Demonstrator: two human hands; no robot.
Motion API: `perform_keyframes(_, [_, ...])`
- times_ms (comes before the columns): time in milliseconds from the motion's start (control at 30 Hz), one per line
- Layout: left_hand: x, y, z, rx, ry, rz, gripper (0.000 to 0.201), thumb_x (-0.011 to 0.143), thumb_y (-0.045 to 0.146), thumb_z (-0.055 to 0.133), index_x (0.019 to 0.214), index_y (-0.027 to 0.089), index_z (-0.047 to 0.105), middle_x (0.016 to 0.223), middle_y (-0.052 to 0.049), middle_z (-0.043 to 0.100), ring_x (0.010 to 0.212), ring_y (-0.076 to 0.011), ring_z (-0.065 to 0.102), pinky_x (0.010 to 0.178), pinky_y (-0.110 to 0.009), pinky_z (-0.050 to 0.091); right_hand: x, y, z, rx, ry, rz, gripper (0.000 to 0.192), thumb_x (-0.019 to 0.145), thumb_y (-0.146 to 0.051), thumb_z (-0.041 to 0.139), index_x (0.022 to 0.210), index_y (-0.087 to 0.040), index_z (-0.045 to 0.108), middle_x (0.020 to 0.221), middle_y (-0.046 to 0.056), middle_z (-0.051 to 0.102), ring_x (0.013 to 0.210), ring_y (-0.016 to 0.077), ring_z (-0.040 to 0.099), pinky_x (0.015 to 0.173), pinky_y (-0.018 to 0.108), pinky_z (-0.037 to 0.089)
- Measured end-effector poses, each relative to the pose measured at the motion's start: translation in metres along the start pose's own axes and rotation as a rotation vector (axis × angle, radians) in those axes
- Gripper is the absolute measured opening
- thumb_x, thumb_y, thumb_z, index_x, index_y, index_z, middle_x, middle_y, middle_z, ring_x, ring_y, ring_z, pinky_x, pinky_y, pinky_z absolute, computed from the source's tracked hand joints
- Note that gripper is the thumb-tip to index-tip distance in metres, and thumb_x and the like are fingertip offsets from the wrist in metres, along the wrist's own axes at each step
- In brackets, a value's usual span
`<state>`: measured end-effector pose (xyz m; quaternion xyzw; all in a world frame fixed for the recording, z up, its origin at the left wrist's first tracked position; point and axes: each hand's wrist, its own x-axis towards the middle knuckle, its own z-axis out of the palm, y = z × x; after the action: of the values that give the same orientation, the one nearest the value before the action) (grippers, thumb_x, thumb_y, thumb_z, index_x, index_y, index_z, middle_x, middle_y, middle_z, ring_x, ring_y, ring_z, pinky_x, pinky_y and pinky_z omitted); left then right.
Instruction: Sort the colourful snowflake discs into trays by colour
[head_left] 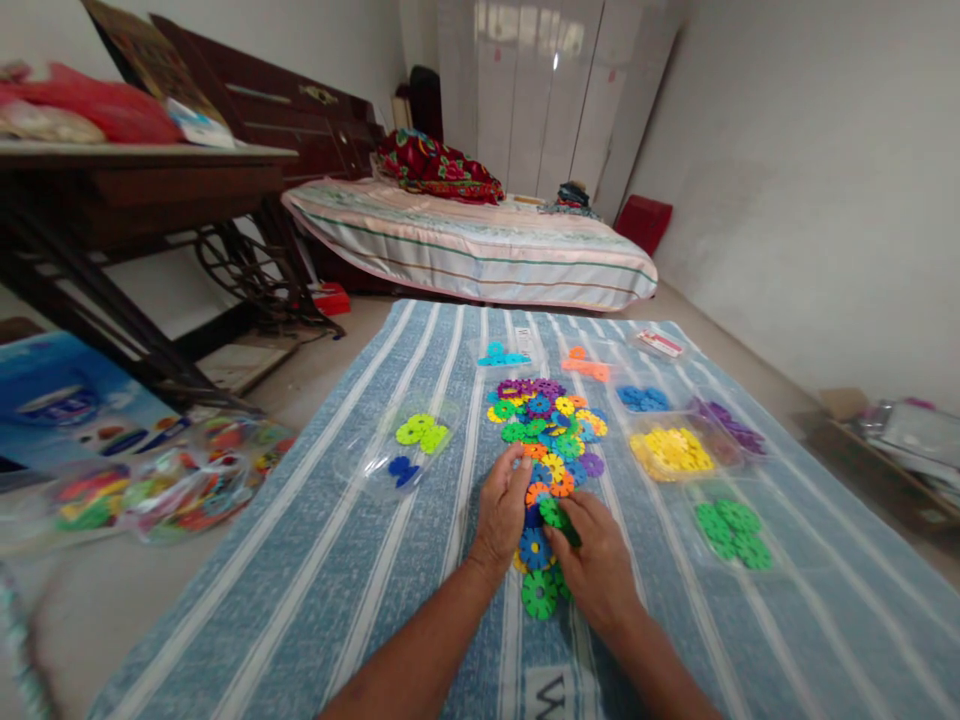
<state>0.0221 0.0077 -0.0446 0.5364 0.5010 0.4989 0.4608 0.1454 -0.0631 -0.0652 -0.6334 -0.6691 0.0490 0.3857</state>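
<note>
A pile of colourful plastic snowflake discs (546, 428) lies in the middle of a blue-and-white striped cloth (360, 560). My left hand (501, 510) rests on the near edge of the pile, fingers spread over the discs. My right hand (596, 565) pinches a green disc (553, 512) at its fingertips. Another green disc (539, 594) and a blue disc (535, 547) lie between my hands.
Clear trays hold sorted discs: yellow (670, 450), green (733, 533), blue (642, 398), purple (727, 420), orange (586, 366), light blue (501, 355), and lime with blue (416, 445). Bags of toys (180, 485) lie left. A bed (480, 245) and a sewing table (142, 200) stand behind.
</note>
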Motion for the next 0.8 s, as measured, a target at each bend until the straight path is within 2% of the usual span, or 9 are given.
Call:
perform_keyframes(233, [-0.002, -0.003, 0.002, 0.085, -0.015, 0.065, 0.037, 0.086, 0.042, 0.043, 0.11, 0.018, 0.057, 0.116, -0.005, 0.062, 0.11, -0.0177, 0.055, 0.099, -0.032, 0.039, -0.005, 0.001, -0.005, 0.097, 0.015, 0.053, 0.028, 0.086, -0.029, 0.045, 0.1, -0.02, 0.068, 0.11, 0.011, 0.062, 0.105, 0.0216, 0.056, 0.093, 0.042, 0.047])
perform_keyframes(367, [0.0, -0.003, 0.003, 0.082, -0.033, 0.066, 0.037, 0.086, 0.043, 0.044, 0.11, 0.018, 0.057, 0.115, -0.005, 0.062, 0.11, -0.0179, 0.055, 0.099, -0.032, 0.039, -0.003, 0.0, -0.022, 0.14, 0.046, 0.083, 0.029, 0.087, -0.03, 0.042, 0.1, -0.021, 0.067, 0.108, 0.009, 0.063, 0.102, 0.0195, 0.058, 0.09, 0.039, 0.049])
perform_keyframes(467, [0.001, -0.005, 0.003, 0.09, -0.037, 0.058, 0.038, 0.086, 0.043, 0.045, 0.112, 0.018, 0.057, 0.117, -0.005, 0.061, 0.112, -0.0187, 0.054, 0.099, -0.032, 0.039, 0.0, 0.014, -0.051, 0.016, 0.154, 0.053, 0.028, 0.086, -0.032, 0.045, 0.1, -0.02, 0.067, 0.105, 0.009, 0.065, 0.1, 0.0207, 0.059, 0.09, 0.041, 0.048])
perform_keyframes(567, [0.001, -0.007, 0.003, 0.092, -0.037, 0.046, 0.04, 0.085, 0.044, 0.046, 0.113, 0.018, 0.056, 0.12, -0.006, 0.06, 0.114, -0.0193, 0.053, 0.1, -0.033, 0.039, 0.0, 0.045, -0.09, -0.215, 0.312, 0.007, 0.028, 0.085, -0.034, 0.047, 0.096, -0.018, 0.067, 0.102, 0.011, 0.066, 0.096, 0.0222, 0.06, 0.09, 0.042, 0.047])
perform_keyframes(667, [0.0, -0.009, 0.004, 0.086, -0.04, 0.043, 0.04, 0.085, 0.044, 0.046, 0.114, 0.018, 0.056, 0.121, -0.006, 0.059, 0.115, -0.0195, 0.052, 0.101, -0.033, 0.038, -0.003, 0.077, -0.123, -0.455, 0.392, -0.008, 0.026, 0.083, -0.034, 0.05, 0.09, -0.015, 0.067, 0.095, 0.012, 0.067, 0.088, 0.0237, 0.062, 0.086, 0.043, 0.048])
perform_keyframes(733, [0.0, -0.01, 0.004, 0.085, -0.045, 0.046, 0.04, 0.085, 0.044, 0.046, 0.115, 0.018, 0.056, 0.122, -0.006, 0.059, 0.115, -0.0196, 0.052, 0.102, -0.034, 0.038, -0.006, 0.085, -0.129, -0.539, 0.379, 0.013, 0.026, 0.082, -0.035, 0.051, 0.091, -0.016, 0.066, 0.093, 0.012, 0.066, 0.086, 0.0243, 0.061, 0.084, 0.045, 0.048])
perform_keyframes(800, [0.001, -0.01, 0.004, 0.089, -0.052, 0.052, 0.04, 0.085, 0.043, 0.046, 0.115, 0.018, 0.056, 0.122, -0.006, 0.058, 0.116, -0.0199, 0.052, 0.102, -0.034, 0.037, -0.01, 0.077, -0.119, -0.488, 0.34, -0.004, 0.027, 0.083, -0.036, 0.052, 0.095, -0.016, 0.065, 0.096, 0.012, 0.065, 0.09, 0.0247, 0.06, 0.086, 0.045, 0.047])
